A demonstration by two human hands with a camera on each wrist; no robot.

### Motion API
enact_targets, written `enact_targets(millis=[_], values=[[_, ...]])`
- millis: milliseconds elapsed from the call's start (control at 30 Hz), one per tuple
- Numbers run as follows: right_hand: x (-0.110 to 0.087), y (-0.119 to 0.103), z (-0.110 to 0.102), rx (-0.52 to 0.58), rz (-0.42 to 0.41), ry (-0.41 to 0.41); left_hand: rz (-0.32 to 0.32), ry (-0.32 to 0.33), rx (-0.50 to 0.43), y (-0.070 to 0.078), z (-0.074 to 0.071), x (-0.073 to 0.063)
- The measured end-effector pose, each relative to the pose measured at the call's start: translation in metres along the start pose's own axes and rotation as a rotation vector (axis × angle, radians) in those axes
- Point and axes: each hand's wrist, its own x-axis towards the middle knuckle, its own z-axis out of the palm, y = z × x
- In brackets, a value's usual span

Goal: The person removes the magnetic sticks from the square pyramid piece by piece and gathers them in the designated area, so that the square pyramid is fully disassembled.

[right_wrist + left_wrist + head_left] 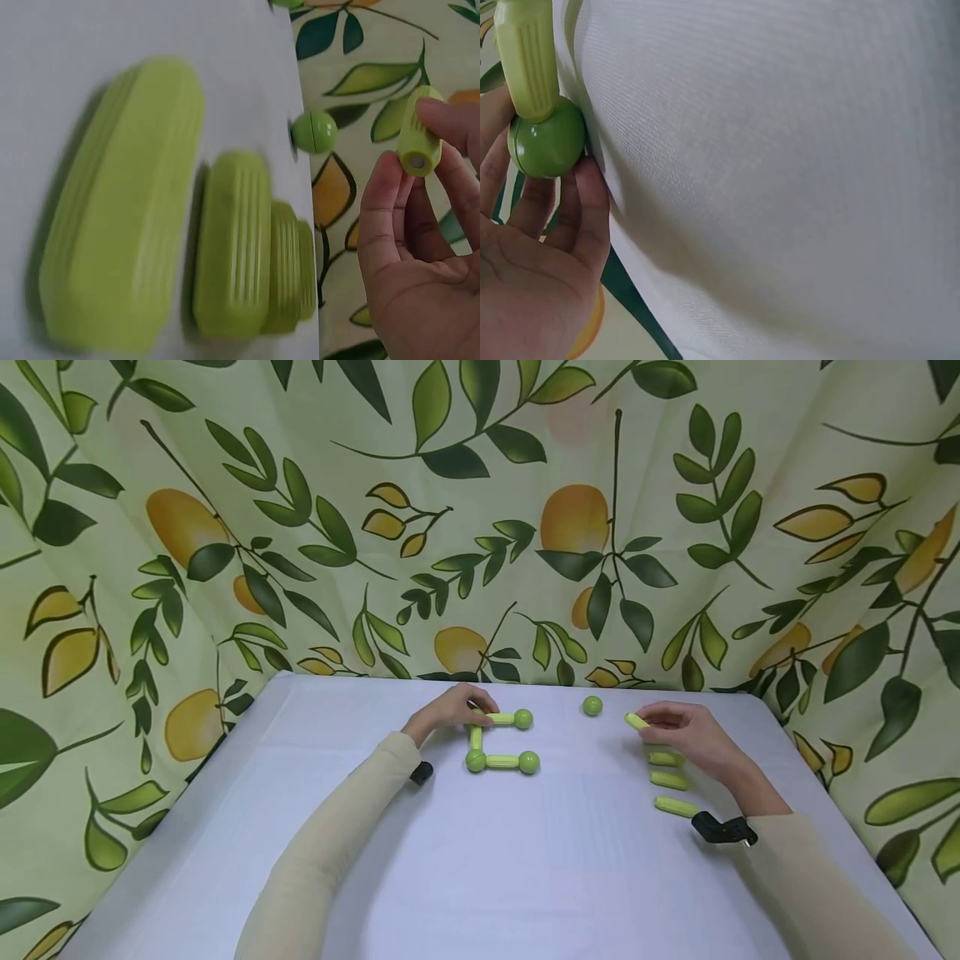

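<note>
A partly joined frame of light-green ribbed rods and green balls lies on the table; its lower rod (502, 762) links two balls, and its upper rod (501, 719) ends in a ball (523, 719). My left hand (456, 706) grips the frame's far-left corner ball (549, 142), with a rod (529, 60) attached to it in the left wrist view. Above the table at the right, my right hand (686, 735) pinches a short rod (420, 133) between thumb and fingers. The rod's end shows a small round pale spot.
Several loose rods (670, 779) lie in a column beneath and in front of my right hand. A single green ball (592, 705) sits near the far edge of the white table (570, 877). A leaf-patterned curtain (495, 510) hangs behind.
</note>
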Motion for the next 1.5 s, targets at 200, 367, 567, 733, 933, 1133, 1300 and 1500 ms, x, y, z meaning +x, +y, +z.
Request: enact_targets(millis=[200,367,567,733,933,1133,1300,1500], values=[[-0.008,0.016,-0.02,-0.079,-0.037,0.028,0.013,0.0,0.014,0.0,0.0,0.0],[-0.014,0.026,-0.038,-0.121,-0.054,0.054,0.0,0.002,0.014,0.001,0.001,0.0],[-0.02,0.038,-0.061,-0.166,-0.073,0.05,-0.022,0.002,-0.01,0.001,0.0,0.002],[-0.023,0.049,-0.077,-0.2,-0.11,0.045,-0.01,0.0,-0.013,0.0,0.0,0.003],[-0.026,0.064,-0.091,-0.291,-0.101,0.01,0.004,-0.005,-0.015,-0.001,0.0,0.003],[-0.023,0.073,-0.094,-0.307,-0.068,-0.02,0.008,-0.002,-0.011,-0.002,0.001,0.002],[-0.02,0.078,-0.094,-0.322,-0.035,-0.04,0.01,-0.003,-0.004,-0.001,0.0,0.001],[-0.018,0.081,-0.094,-0.337,-0.011,-0.052,0.013,-0.004,0.0,-0.001,0.0,0.0]])
